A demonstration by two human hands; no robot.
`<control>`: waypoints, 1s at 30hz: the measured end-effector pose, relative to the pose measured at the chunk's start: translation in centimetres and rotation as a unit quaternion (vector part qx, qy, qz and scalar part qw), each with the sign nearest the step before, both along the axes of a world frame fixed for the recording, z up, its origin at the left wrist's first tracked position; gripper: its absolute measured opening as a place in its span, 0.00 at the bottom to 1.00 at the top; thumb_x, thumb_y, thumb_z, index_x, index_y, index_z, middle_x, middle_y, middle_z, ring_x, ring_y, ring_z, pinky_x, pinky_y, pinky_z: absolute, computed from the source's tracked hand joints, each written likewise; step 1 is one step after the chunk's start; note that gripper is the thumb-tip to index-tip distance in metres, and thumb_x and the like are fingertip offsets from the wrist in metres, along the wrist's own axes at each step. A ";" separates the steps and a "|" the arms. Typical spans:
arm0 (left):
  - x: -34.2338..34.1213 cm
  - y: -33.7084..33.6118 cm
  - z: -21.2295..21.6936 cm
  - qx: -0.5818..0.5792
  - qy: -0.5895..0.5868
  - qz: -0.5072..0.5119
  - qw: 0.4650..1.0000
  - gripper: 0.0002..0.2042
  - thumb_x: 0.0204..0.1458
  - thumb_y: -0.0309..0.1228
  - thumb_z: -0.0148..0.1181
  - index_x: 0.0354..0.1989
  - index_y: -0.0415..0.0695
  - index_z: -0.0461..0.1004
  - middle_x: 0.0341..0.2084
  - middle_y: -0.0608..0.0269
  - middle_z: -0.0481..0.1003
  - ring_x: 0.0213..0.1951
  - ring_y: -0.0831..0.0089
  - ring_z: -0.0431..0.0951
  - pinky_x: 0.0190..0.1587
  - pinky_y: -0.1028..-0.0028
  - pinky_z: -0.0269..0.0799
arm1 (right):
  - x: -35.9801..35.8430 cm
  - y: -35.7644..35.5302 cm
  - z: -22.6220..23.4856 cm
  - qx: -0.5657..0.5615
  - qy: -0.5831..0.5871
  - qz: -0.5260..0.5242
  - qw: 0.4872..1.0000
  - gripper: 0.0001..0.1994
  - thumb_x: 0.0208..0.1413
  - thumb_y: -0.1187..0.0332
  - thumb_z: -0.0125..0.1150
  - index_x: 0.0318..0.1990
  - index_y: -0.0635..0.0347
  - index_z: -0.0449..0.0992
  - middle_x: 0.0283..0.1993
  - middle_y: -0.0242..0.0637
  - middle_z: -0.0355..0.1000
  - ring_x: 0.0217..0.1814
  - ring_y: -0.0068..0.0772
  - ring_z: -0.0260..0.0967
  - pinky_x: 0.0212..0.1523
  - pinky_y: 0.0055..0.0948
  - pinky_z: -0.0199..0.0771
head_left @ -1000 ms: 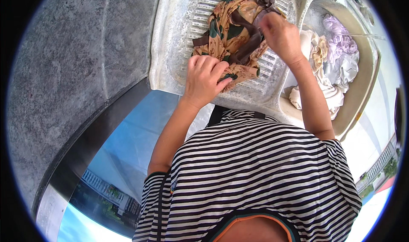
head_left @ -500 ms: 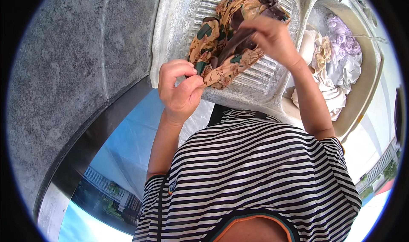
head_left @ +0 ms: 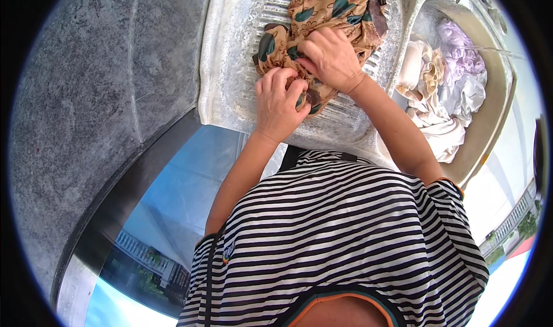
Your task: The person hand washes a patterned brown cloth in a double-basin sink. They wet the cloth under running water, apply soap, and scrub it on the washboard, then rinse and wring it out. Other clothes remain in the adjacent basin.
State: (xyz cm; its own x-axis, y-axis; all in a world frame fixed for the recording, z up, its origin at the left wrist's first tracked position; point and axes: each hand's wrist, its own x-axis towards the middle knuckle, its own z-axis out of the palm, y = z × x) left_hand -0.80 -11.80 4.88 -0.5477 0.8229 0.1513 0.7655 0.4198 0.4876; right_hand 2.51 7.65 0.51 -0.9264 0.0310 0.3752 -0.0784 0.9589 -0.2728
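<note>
A tan patterned garment (head_left: 328,10) with dark green leaf shapes and brown flower outlines lies bunched on the ribbed washboard (head_left: 268,5) of a pale stone sink. My left hand (head_left: 279,103) is curled on the near end of the cloth, with its fingers closed over a fold. Just to the right and farther up, my right hand (head_left: 329,59) presses on the garment's middle, its fingers bent into the fabric. Both hands hide part of the cloth beneath them, and its dark brown edge shows at the far right.
In the basin (head_left: 500,105) at the right lie wet clothes, among them a lilac garment (head_left: 459,49) and a cream one (head_left: 440,134). A thin stream of water crosses above them. To the left runs a dark grey stone countertop (head_left: 80,67), beside the sink's raised rim (head_left: 205,67).
The garment was partly lifted and folded open; now it lies flatter, patterned side up. My left hand has moved right and up onto it, my right hand left and down, closer to the left.
</note>
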 end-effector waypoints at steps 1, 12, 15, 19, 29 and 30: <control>-0.2 -0.1 -0.4 0.004 -0.004 -0.015 1.000 0.21 0.32 0.27 0.74 0.38 0.51 0.72 0.46 0.62 0.68 0.53 0.56 0.70 0.54 0.58 0.63 | -0.9 2.2 -1.1 -0.009 0.014 -0.010 1.000 0.16 0.59 0.50 0.62 0.39 0.52 0.74 0.37 0.32 0.72 0.42 0.30 0.69 0.48 0.33 0.68; -0.5 -2.5 -1.0 -0.012 -0.081 0.212 0.974 0.33 0.42 0.45 0.76 0.52 0.41 0.67 0.46 0.51 0.69 0.49 0.52 0.67 0.55 0.56 0.62 | -4.4 0.9 0.4 -0.010 -0.011 -0.079 0.997 0.13 0.61 0.53 0.61 0.31 0.50 0.72 0.27 0.29 0.70 0.23 0.30 0.73 0.20 0.31 0.72; -2.1 -0.1 0.8 -0.104 -0.102 0.170 0.975 0.26 0.44 0.37 0.74 0.48 0.39 0.70 0.39 0.52 0.75 0.43 0.54 0.76 0.49 0.58 0.69 | -5.1 0.2 -1.2 0.015 0.075 -0.025 0.997 0.12 0.59 0.55 0.63 0.30 0.50 0.73 0.23 0.30 0.68 0.23 0.31 0.74 0.19 0.30 0.73; -4.6 2.8 1.9 0.037 -0.238 0.161 0.957 0.15 0.44 0.22 0.69 0.42 0.38 0.73 0.33 0.58 0.81 0.35 0.69 0.82 0.40 0.70 0.77 | -7.2 9.2 -2.4 0.106 -0.065 -0.190 0.974 0.13 0.63 0.53 0.59 0.32 0.50 0.75 0.28 0.30 0.76 0.21 0.33 0.75 0.18 0.34 0.73; -2.5 7.3 2.9 0.124 -0.054 0.012 0.991 0.38 0.40 0.35 0.78 0.61 0.43 0.65 0.55 0.49 0.65 0.57 0.51 0.68 0.59 0.59 0.67 | -3.6 8.5 5.7 -0.133 0.178 -0.256 0.941 0.13 0.62 0.53 0.62 0.33 0.52 0.77 0.27 0.31 0.76 0.22 0.37 0.74 0.22 0.37 0.74; -2.6 6.8 2.1 0.115 -0.067 0.021 0.991 0.38 0.41 0.35 0.78 0.61 0.42 0.65 0.55 0.49 0.65 0.57 0.51 0.68 0.60 0.58 0.67 | -2.8 7.8 0.6 -0.077 0.163 -0.187 0.966 0.12 0.61 0.54 0.63 0.33 0.51 0.77 0.26 0.32 0.76 0.22 0.39 0.74 0.23 0.37 0.74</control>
State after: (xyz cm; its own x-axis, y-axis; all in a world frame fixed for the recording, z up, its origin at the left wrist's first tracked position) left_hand -3.42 -4.99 6.95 -0.6083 0.7514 0.2556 0.6715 0.3155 0.6705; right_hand -0.29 15.42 1.11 -0.6735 0.4193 0.6088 0.1597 0.8866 -0.4341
